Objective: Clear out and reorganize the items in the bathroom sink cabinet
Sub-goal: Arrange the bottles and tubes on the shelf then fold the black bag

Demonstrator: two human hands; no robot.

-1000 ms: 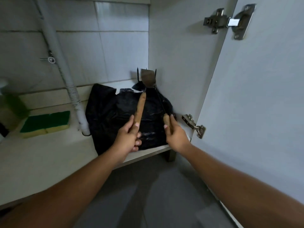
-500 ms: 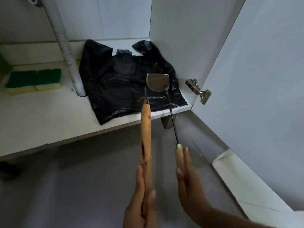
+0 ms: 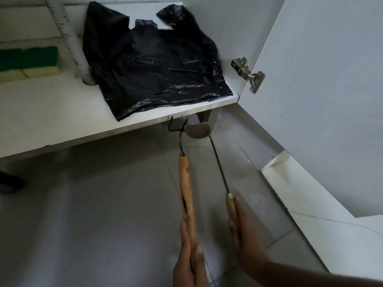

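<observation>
Grey tiled floor (image 3: 103, 204) fills the lower view, beneath a white laminate cabinet shelf (image 3: 51, 112) and beside its open white door (image 3: 321, 79) with a steel hinge (image 3: 248, 74). Both tools are outside the cabinet, held low in front of the shelf edge. My left hand (image 3: 189, 259) wraps fingers and thumb round the hand fork (image 3: 186, 193), a short tool with a rough, split orange-brown wooden handle and a dark bent metal head with prongs. My right hand (image 3: 246, 245) holds the hand hoe (image 3: 219, 168), a thin black metal rod ending in a dull, rounded flat blade, by its pale smooth wooden handle. The fingers lie long along that handle and the thumb seems to press it from the other side. The two metal heads sit just beside each other; whether they touch the floor I cannot tell

This looks like the clearing-out step, partway through. A crinkled glossy black plastic bag (image 3: 153, 65) lies flat on the shelf beside a white ribbed drain pipe (image 3: 70, 38), and a green-and-yellow sponge (image 3: 27, 63) sits further left. The next move likely calls for laying both tools on the floor clear of the door, then reaching in for the bag
</observation>
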